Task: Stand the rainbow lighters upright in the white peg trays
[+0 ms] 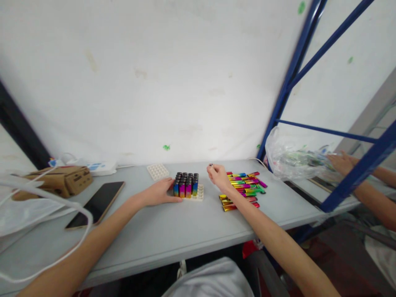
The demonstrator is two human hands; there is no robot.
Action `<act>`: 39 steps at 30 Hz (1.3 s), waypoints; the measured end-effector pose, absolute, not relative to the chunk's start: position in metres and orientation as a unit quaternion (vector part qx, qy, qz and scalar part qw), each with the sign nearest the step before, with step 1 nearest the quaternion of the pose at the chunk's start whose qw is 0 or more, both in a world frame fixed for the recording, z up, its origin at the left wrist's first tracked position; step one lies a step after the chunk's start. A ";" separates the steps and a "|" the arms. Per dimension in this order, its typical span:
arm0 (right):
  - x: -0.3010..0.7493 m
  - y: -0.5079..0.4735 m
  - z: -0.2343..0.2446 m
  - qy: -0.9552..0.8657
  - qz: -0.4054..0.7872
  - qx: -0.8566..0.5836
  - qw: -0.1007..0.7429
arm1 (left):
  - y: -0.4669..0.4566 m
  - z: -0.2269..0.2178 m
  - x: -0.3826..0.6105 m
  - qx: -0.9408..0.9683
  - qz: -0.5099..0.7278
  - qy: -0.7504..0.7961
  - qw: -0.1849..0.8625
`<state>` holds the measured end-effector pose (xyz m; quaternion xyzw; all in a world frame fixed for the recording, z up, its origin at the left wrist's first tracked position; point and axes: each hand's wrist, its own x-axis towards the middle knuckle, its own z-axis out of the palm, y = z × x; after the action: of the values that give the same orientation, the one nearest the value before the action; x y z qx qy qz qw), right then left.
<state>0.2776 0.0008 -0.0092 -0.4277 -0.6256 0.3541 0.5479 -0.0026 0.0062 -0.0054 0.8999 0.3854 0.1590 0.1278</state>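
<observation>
Left hand: You are resting your left hand (159,192) against the left side of the white tray (199,194). The fingers are stretched out and loose, wrapping around nothing. Leaning there is most likely steadying the tray on the smooth tabletop (173,231).

Right hand: You are holding your right hand (219,176) just above the tabletop. The fingertips are pinching a small dark piece (210,165), too small to identify.

Tray: It is sitting near the middle of the tabletop, closer to the back edge. Rainbow-coloured lighters (186,183) are standing upright in tight rows in its pockets. The pockets along its right side are showing bare.

Pile (244,187): More lighters are lying flat toward the right edge of the tabletop, just beside your right wrist. That spot is probably handy for reaching them.

Tray and fingers: The tray is lying between your two hands, touching the left fingers. It is near the right fingertips but apart from them. The pinched piece is hovering just right of the tray's back right corner.

Around you: A spare tray (157,170) is lying empty near the back edge. A phone (97,203), a cardboard box (60,180) and a white cable (77,210) are taking up the left end. Past the blue rack (349,185), a co-worker's hand (340,162) is reaching beside a plastic bag (287,159).
</observation>
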 end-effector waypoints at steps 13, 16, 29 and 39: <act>0.284 -0.030 0.022 -0.847 0.111 -0.373 0.361 | 0.000 0.003 0.001 0.895 0.145 0.401 0.131; 0.284 -0.035 0.023 -0.835 0.176 -0.391 0.344 | -0.001 0.004 0.001 0.895 0.141 0.402 0.132; 0.279 -0.041 0.020 -0.864 0.191 -0.346 0.313 | 0.000 0.002 0.001 0.898 0.140 0.392 0.141; 0.276 -0.032 0.012 -0.888 0.174 -0.332 0.265 | 0.002 -0.002 0.000 0.900 0.143 0.388 0.134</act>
<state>0.2758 -0.0316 0.0120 -0.3322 -0.8882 0.1744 0.2653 -0.0001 0.0024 -0.0019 0.9002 0.3885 0.1435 0.1344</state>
